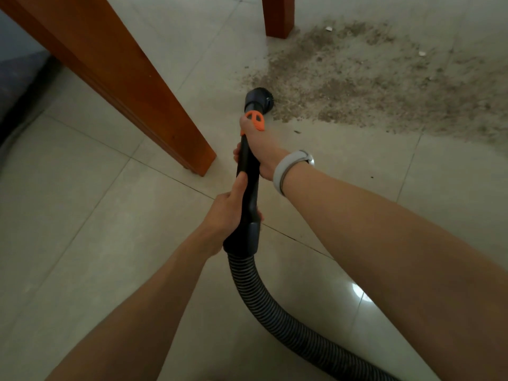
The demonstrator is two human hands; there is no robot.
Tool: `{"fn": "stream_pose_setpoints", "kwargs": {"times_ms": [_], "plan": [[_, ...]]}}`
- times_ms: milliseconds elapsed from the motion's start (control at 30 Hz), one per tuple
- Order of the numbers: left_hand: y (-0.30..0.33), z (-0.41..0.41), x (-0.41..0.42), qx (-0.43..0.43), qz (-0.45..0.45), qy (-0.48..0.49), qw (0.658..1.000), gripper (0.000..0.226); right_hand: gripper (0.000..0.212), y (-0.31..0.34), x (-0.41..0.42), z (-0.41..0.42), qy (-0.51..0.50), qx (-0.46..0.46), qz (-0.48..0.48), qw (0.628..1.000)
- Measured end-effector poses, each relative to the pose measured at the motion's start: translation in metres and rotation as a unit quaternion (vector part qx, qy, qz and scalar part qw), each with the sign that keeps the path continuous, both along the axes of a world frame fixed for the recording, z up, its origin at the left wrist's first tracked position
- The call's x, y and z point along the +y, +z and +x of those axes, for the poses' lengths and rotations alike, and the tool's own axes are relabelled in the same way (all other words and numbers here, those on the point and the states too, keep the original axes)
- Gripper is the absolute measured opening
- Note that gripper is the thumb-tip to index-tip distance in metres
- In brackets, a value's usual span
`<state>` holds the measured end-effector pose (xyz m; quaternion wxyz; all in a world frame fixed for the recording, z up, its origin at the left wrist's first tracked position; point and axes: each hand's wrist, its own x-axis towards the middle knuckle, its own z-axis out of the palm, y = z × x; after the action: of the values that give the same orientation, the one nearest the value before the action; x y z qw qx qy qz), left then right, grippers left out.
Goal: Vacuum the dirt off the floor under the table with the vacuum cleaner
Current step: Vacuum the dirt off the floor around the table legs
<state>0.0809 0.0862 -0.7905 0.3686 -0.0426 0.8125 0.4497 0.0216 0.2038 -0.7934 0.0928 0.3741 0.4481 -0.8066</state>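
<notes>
A black vacuum wand (247, 171) points away from me, its round nozzle (259, 99) down at the near-left edge of a wide patch of brown dirt (365, 86) on the pale tiled floor. My right hand (261, 144), white band on the wrist, grips the wand high up by an orange clip (254, 119). My left hand (228, 213) grips the wand lower down, just above the cuff where the ribbed grey hose (275, 314) joins. The hose curves off toward the bottom right.
A thick wooden table leg (132, 86) slants down at the left, its foot close to the wand. A second wooden leg (277, 15) stands at the top, at the dirt's far-left edge. White scraps (328, 29) lie in the dirt. Something dark borders the far left.
</notes>
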Motion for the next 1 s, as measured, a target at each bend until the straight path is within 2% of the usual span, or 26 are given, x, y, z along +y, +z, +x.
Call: {"fn": "stream_pose_setpoints", "kwargs": {"times_ms": [333, 833, 1000], "plan": [[0.003, -0.007, 0.002, 0.007, -0.007, -0.044, 0.999, 0.075, 0.033, 0.001, -0.004, 0.011, -0.038, 0.015, -0.014, 0.999], [0.012, 0.027, -0.030, -0.004, -0.045, -0.095, 0.994, 0.072, 0.032, -0.001, -0.030, 0.057, -0.023, 0.009, -0.005, 1.000], [0.014, 0.029, -0.028, -0.008, -0.027, -0.115, 0.993, 0.072, 0.032, -0.001, -0.028, 0.061, -0.045, 0.005, -0.003, 0.999]]}}
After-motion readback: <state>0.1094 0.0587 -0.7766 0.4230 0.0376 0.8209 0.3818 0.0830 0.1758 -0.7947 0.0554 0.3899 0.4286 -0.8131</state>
